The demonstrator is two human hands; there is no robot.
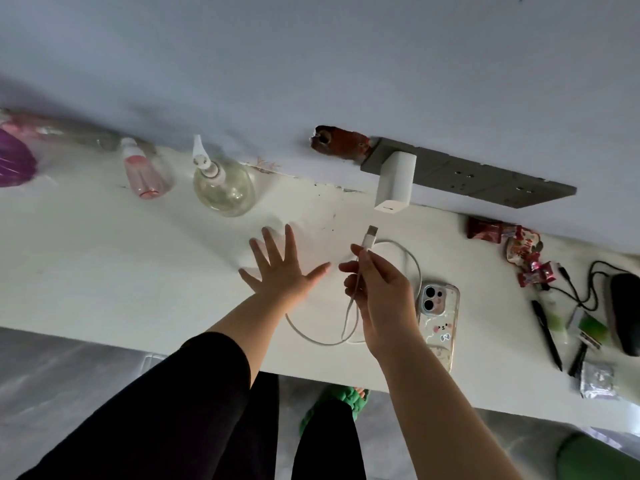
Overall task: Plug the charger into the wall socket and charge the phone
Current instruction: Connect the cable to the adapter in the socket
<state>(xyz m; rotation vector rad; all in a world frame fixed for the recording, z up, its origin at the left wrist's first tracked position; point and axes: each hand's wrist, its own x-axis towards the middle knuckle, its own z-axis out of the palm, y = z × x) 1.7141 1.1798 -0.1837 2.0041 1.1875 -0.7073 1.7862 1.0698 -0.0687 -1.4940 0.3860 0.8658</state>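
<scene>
At frame centre, the right hand (372, 282) pinches the cable (412, 265) below the charger (396, 183); the left hand (280, 268) lies spread flat, empty, on the desk (104, 258).

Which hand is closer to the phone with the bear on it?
The right hand. It holds the white cable right beside the phone, its wrist passing over the phone's left edge. The left hand is spread flat on the table, farther to the left.

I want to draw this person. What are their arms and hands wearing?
The left hand and right hand are bare: no gloves, rings or watch show. The left arm has a black sleeve pushed up the forearm. The right forearm is uncovered.
</scene>
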